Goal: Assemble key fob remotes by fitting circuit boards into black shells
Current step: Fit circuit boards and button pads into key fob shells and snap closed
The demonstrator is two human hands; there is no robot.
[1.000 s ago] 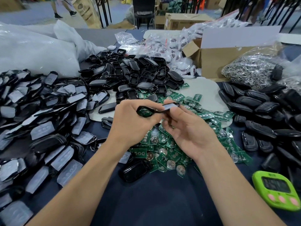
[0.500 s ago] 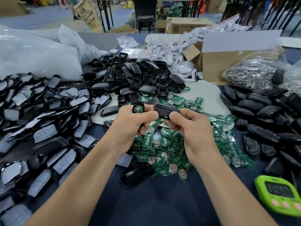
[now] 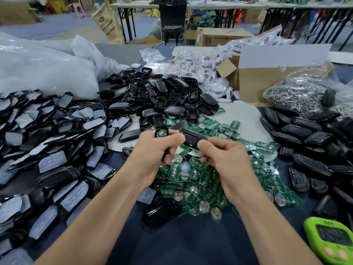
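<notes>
Left hand point(image 3: 152, 152) curled round a black shell point(image 3: 161, 128) with a green circuit board point(image 3: 162, 133) seated in its upper end; right hand point(image 3: 223, 157) pinching a second shell half point(image 3: 193, 138) just beside it, both pieces held above the middle of the tabletop point(image 3: 181, 245), over the heap of loose boards point(image 3: 200, 180). Likely faults: if the halves meet tilted, or the board sits proud, the edges may not close and the board may shift; a piece slipping from either grip would drop into the heap below and be hard to pick out again. Around: empty shells point(image 3: 164, 98) piled toward the far edge, film-covered parts point(image 3: 49, 142) along the left edge, closed fobs point(image 3: 305, 138) by the right edge, a green timer point(image 3: 332, 240) at the near right corner. The gap between the two pieces looks unobstructed; any set-down spot is crowded by the heaps
</notes>
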